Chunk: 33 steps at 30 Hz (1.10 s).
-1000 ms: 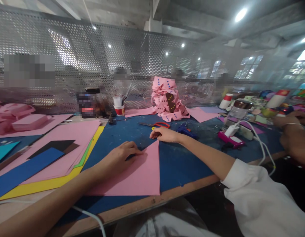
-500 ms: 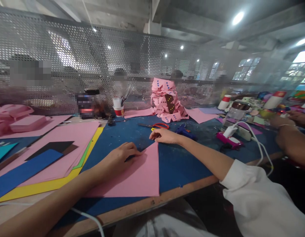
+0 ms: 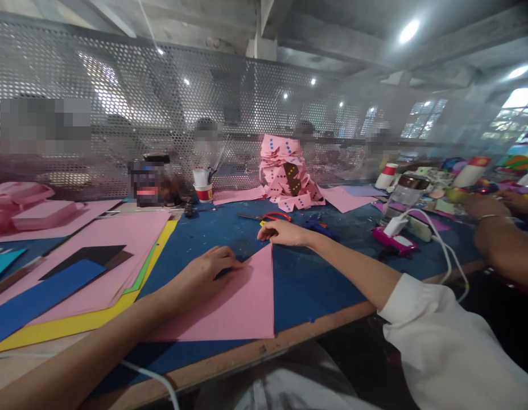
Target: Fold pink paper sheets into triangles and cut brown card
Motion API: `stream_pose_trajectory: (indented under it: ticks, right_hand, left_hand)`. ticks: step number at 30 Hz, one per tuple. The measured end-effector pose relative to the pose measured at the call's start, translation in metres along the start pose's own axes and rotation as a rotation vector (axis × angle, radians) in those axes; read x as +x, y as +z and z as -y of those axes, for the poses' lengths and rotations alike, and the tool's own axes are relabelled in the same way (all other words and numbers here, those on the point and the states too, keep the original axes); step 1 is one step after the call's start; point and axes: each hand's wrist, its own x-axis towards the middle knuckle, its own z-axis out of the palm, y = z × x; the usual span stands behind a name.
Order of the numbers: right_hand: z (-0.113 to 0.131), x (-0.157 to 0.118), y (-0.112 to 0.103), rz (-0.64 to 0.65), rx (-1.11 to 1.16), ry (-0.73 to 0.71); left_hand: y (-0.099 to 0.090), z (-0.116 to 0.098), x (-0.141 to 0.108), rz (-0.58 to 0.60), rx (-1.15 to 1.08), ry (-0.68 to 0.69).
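Fingers [image 3: 230,264] loose, gripping nothing, the left hand [image 3: 206,273] rests on a pink, layered-looking paper sheet [image 3: 242,304] by the blue worktop [image 3: 306,290]'s near edge; the right hand [image 3: 284,233] curls at the sheet's far corner — pinching or not, I cannot tell. Lining-up seems underway; next probably calls for flush edges.

- Two bare hands of the wearer: left hand [image 3: 213,272], right hand [image 3: 286,233]
- Pink paper [image 3: 240,307] under the left hand: at least one sheet
- One pair of scissors [image 3: 277,217]
- One magenta power strip [image 3: 395,244]
- Two white cones with red tops [image 3: 384,180]
- One red-banded cup [image 3: 203,194]
- One blue strip [image 3: 46,295]
- Dotted pink pieces [image 3: 276,185] in one pile: too overlapped to count
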Motion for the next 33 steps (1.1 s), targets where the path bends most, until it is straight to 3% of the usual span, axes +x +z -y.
stream_pose_trajectory:
  ticks: [9,27,33]
  right_hand:
    - [0.001,0.001,-0.002,-0.006,-0.126,-0.020]
    - [0.009,-0.003,0.008,-0.113,-0.126,0.018]
    - [0.011,-0.004,0.005,-0.060,-0.084,0.043]
  left_hand:
    - [-0.001,0.001,0.000,-0.005,-0.012,0.003]
    - [-0.003,-0.003,0.002,-0.003,0.006,0.001]
    - [-0.002,-0.002,0.001,0.009,0.010,0.001]
